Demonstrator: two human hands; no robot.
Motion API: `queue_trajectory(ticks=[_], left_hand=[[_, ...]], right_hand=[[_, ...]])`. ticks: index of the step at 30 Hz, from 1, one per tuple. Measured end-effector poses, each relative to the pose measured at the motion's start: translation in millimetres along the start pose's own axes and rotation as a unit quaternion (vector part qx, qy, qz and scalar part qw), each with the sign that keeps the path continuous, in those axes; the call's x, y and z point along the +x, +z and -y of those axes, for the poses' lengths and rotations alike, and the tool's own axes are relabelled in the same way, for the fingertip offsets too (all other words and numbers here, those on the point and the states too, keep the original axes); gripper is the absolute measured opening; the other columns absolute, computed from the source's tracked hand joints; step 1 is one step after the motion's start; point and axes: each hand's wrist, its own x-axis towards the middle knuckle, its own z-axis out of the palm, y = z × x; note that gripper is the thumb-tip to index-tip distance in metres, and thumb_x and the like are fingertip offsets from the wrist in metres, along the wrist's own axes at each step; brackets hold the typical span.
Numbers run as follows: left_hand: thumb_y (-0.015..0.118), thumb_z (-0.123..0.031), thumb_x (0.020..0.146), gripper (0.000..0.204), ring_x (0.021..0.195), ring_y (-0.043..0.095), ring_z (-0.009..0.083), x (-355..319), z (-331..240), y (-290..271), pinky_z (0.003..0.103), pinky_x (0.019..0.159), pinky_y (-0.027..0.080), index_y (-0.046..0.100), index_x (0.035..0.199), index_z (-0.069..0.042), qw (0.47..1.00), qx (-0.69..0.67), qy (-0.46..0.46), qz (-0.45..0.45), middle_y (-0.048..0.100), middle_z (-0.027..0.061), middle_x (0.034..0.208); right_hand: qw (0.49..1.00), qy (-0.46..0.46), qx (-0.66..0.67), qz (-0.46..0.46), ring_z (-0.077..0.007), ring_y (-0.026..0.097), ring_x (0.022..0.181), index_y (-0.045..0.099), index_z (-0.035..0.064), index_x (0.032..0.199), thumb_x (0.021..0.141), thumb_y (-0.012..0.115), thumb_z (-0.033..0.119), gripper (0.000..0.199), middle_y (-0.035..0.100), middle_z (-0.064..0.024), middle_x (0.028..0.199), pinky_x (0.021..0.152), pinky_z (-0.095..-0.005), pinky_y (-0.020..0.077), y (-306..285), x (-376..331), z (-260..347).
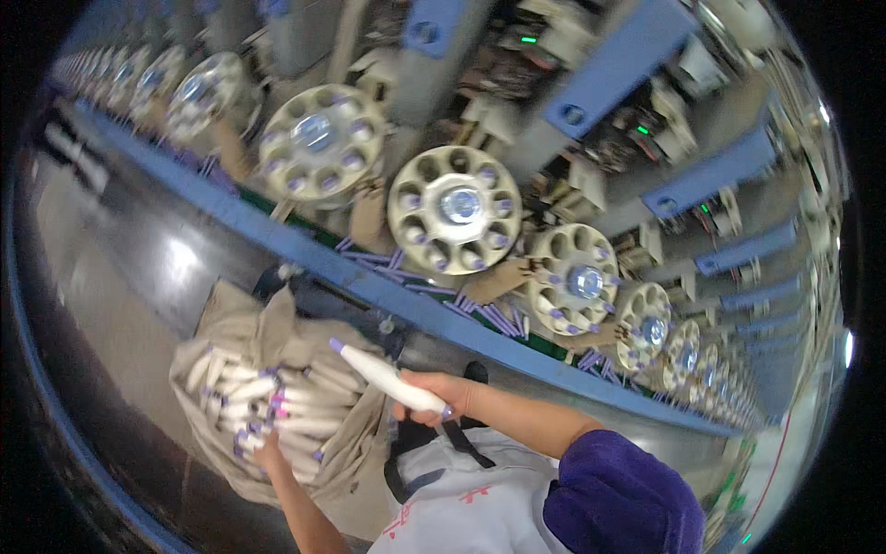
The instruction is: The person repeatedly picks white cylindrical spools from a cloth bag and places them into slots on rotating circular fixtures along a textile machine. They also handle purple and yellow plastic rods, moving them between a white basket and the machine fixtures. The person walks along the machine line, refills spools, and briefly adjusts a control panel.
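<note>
Landmark: cloth bag (277, 332), beige, hanging at the person's front.

1. Right hand (441, 395): closing around the butt of 1 white bobbin (383, 374), fingers wrapped and pinching it. The bobbin is lying just right of the bag's mouth, its purple tip pointing up and left over the cloth.
2. Left hand (268, 452): reaching into the lower part of the bag among the piled bobbins (268, 406). Fingers are buried in the pile; I cannot tell whether they are spread or gripping 1.
3. Round holders (454, 209): cream discs ringed with holes, some holes showing purple tips, each with a shiny hub, running in a row well above and right of the bag.
4. Blue rail (388, 291): running between the bag and the holders, with loose purple tubes (494, 319) lying along its far side.

Risks, as judged:
- The held bobbin is being gripped only at 1 end; its smooth tapered body could be slipping out or tipping, more so if the tip strikes the rail.
- The bag is sagging soft and full; rummaging could be pushing bobbins over its slack edge onto the glossy floor (138, 268) left of it.
- Wound yarn could be snagging on neighbouring tips.

Materials: bobbins are slim white cones, thread-wound, matte, purple-tipped; bag is creased woven fabric; holders look like hard plastic; rail is painted metal.
</note>
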Motion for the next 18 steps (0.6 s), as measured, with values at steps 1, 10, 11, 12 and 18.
queue_trajectory(ticks=[1, 10, 11, 12, 18], left_hand=[[0.070, -0.009, 0.076, 0.056, 0.094, 0.058, 0.0224, -18, -19, -5, 0.037, 0.084, 0.046, 0.050, 0.126, 0.005, 1.000, 0.005, 0.010, -0.023, 0.062, 0.0155, 0.105], [0.065, -0.003, 0.074, 0.056, 0.098, 0.059, 0.0233, -336, -220, 154, 0.035, 0.083, 0.051, 0.048, 0.127, 0.000, 0.793, -0.114, 0.088, 0.592, 0.060, 0.0183, 0.118], [0.064, -0.001, 0.074, 0.052, 0.099, 0.060, 0.0240, -364, -233, 176, 0.037, 0.083, 0.051, 0.049, 0.124, 0.000, 0.772, -0.106, 0.076, 0.622, 0.060, 0.0173, 0.115], [0.063, -0.001, 0.076, 0.048, 0.097, 0.060, 0.0251, -389, -240, 195, 0.039, 0.083, 0.051, 0.049, 0.122, -0.001, 0.775, -0.124, 0.088, 0.613, 0.061, 0.0165, 0.111], [0.062, -0.006, 0.084, 0.034, 0.087, 0.062, 0.0268, -516, -239, 292, 0.042, 0.073, 0.053, 0.050, 0.115, -0.005, 0.759, -0.198, 0.040, 0.619, 0.061, 0.0124, 0.098]], right_hand=[[0.999, -0.025, -0.020, -0.006, -0.0103, 0.044, 0.043, 0.043, 0.0121, 0.124, 0.099, 0.034, 0.052, 0.048, 0.060, -0.0082, 0.080, 0.034, -0.0235, 0.0340, 4, -22, -1], [0.934, -0.140, -0.312, -0.101, -0.0094, 0.053, 0.048, 0.051, 0.0085, 0.116, 0.096, 0.049, 0.046, 0.042, 0.059, -0.0028, 0.074, 0.038, -0.0226, 0.0406, 20, -175, 27], [0.957, -0.164, -0.231, -0.059, -0.0090, 0.054, 0.050, 0.052, 0.0084, 0.116, 0.096, 0.050, 0.046, 0.043, 0.059, -0.0017, 0.074, 0.039, -0.0217, 0.0409, 3, -202, 23], [0.960, -0.170, -0.193, -0.108, -0.0060, 0.049, 0.050, 0.054, 0.0085, 0.115, 0.095, 0.053, 0.043, 0.039, 0.055, 0.0023, 0.071, 0.038, -0.0199, 0.0367, -19, -237, 16], [0.694, -0.290, -0.222, -0.621, -0.0125, 0.053, 0.061, 0.066, 0.0081, 0.099, 0.091, 0.059, 0.021, 0.016, 0.060, -0.0005, 0.075, 0.050, -0.0305, 0.0462, -171, -529, -55]])
